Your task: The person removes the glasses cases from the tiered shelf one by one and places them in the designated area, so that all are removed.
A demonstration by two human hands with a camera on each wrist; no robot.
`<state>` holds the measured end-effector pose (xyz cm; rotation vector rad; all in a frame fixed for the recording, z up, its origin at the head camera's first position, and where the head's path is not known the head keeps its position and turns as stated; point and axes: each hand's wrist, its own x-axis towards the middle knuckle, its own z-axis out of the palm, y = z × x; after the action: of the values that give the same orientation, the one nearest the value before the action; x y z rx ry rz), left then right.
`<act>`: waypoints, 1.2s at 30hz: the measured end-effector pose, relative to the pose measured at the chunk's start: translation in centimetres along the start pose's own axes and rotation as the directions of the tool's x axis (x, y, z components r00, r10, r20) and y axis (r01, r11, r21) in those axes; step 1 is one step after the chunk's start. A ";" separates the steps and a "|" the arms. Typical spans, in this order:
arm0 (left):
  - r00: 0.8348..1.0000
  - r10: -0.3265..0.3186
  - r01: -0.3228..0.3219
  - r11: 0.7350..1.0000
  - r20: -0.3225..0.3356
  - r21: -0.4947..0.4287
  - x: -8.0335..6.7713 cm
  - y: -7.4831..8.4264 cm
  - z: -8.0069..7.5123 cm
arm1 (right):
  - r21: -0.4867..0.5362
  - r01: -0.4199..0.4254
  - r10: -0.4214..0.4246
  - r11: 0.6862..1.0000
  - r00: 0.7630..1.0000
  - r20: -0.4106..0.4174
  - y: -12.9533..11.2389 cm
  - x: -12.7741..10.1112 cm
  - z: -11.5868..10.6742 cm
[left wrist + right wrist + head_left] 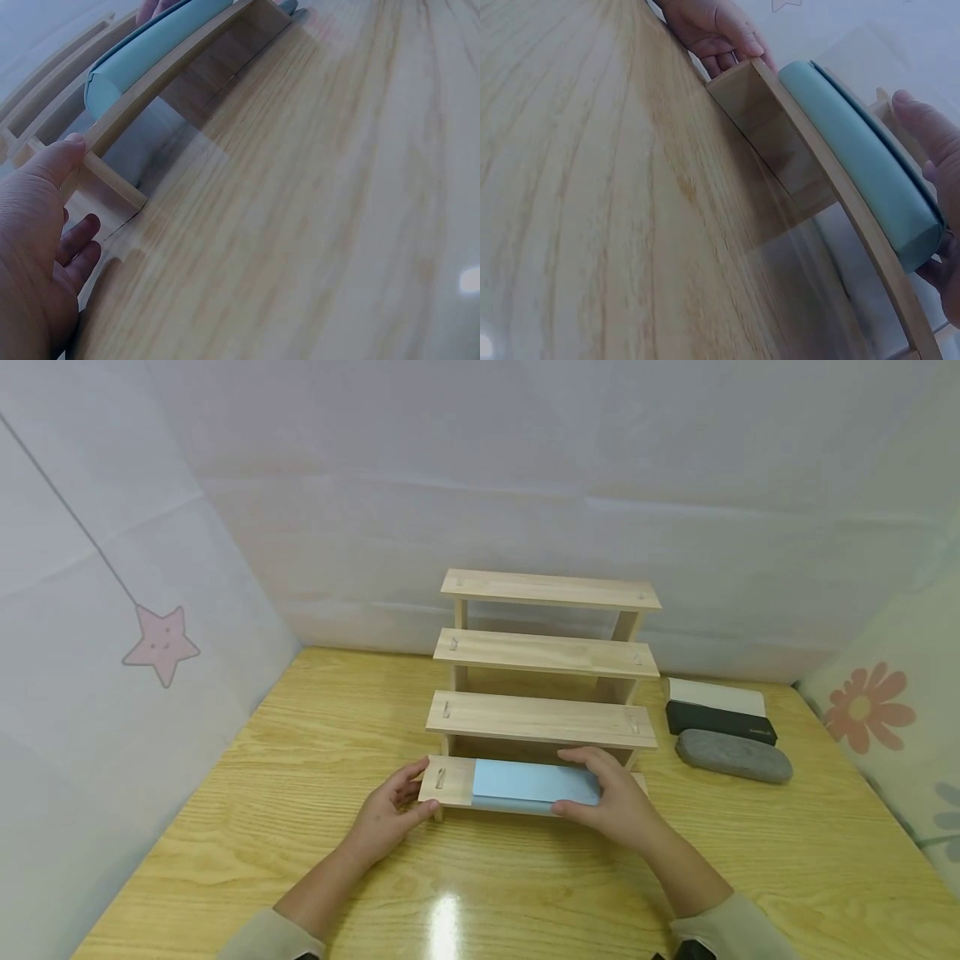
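A light blue glasses case [528,783] lies lengthwise on the lowest step of a stepped wooden shelf [540,714]. My right hand [611,797] grips the case near its right end, thumb along the front and fingers over the back. At the left end of that same step, my left hand [393,810] holds the board by its corner. The left wrist view shows the left thumb [64,156] against the board's end, other fingers lower beside the leg. In the right wrist view the case [862,157] sits along the board's edge.
Right of the shelf lie a beige case [716,696], a black case [720,722] and a grey case [733,756], one in front of another. The wooden table [247,827] meets pale cloth walls [525,460] at the back and sides.
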<state>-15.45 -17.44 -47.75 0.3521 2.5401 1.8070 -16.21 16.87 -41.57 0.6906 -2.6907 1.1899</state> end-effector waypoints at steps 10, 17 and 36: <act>1.000 -0.008 0.008 1.000 -0.002 0.006 0.0 0.1 0.0 | 0.007 -0.065 0.064 0.998 0.994 0.087 0.5 0.5 0.8; 1.000 -0.016 0.016 1.000 0.003 -0.003 -0.1 0.2 0.0 | -0.055 -0.076 0.081 0.996 0.992 0.100 0.5 0.5 0.9; 0.999 -0.047 0.047 0.999 0.006 0.011 -0.1 0.4 -0.2 | -0.096 -0.068 0.076 0.993 0.994 0.080 0.5 0.4 1.1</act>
<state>-15.28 -17.51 -47.34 0.2949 2.5320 1.7745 -16.70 16.17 -42.53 0.6486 -2.8424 1.0652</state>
